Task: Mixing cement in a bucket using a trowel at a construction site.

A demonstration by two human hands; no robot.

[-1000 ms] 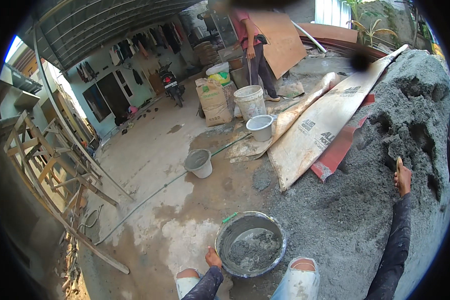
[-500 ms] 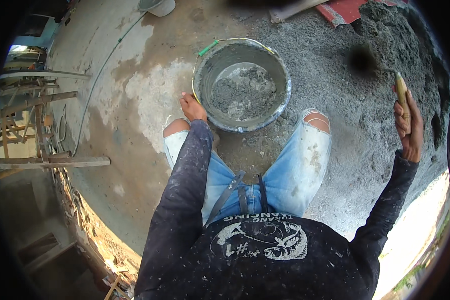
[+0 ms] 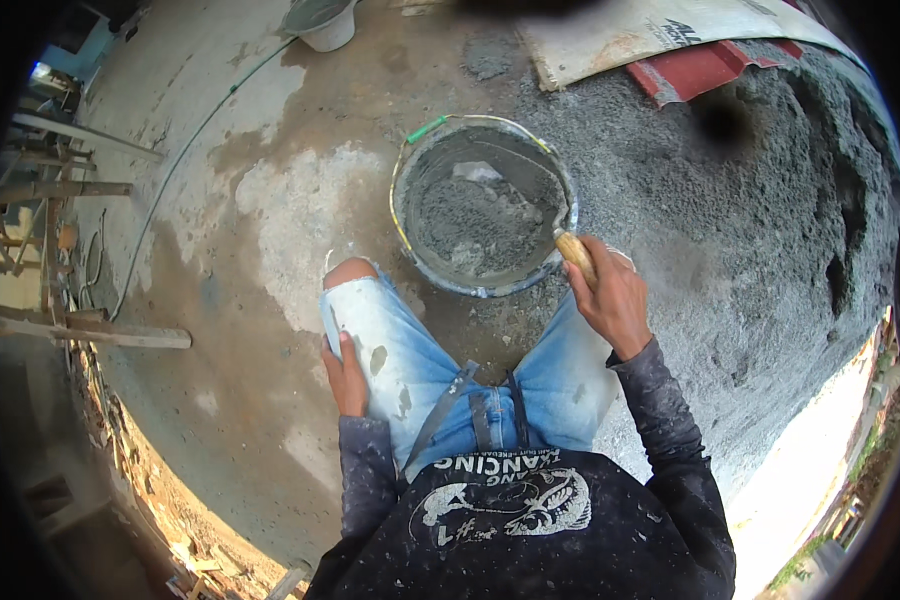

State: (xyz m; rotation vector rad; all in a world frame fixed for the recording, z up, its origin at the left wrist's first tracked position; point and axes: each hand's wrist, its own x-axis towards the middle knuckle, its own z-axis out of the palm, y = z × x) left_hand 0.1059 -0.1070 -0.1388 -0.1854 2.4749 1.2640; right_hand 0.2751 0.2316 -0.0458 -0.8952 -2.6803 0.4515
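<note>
My right hand (image 3: 612, 300) grips the wooden handle of a trowel (image 3: 574, 256) at the right rim of a mortar-smeared bucket (image 3: 556, 262). The trowel's bent metal neck reaches over the rim; its blade is hard to make out inside the bucket. Damp grey mortar (image 3: 467, 228) lies in the bottom. The bucket's wire bail, with a green grip (image 3: 427, 130), rests along the far left rim. My left hand (image 3: 346, 376) lies against the outer side of my left thigh, fingers apart and holding nothing.
A broad heap of grey sand mix (image 3: 730, 230) spreads on the right. Behind it lie a red corrugated sheet (image 3: 692, 76) and a pale board (image 3: 630, 38). A second bucket (image 3: 322, 28) stands far left, near a green hose (image 3: 185, 150). Timber poles (image 3: 120, 335) jut in from the left.
My right hand has brought the trowel from over the heap on the right to the bucket. My left hand has let go of the bucket rim and dropped back to my thigh.
</note>
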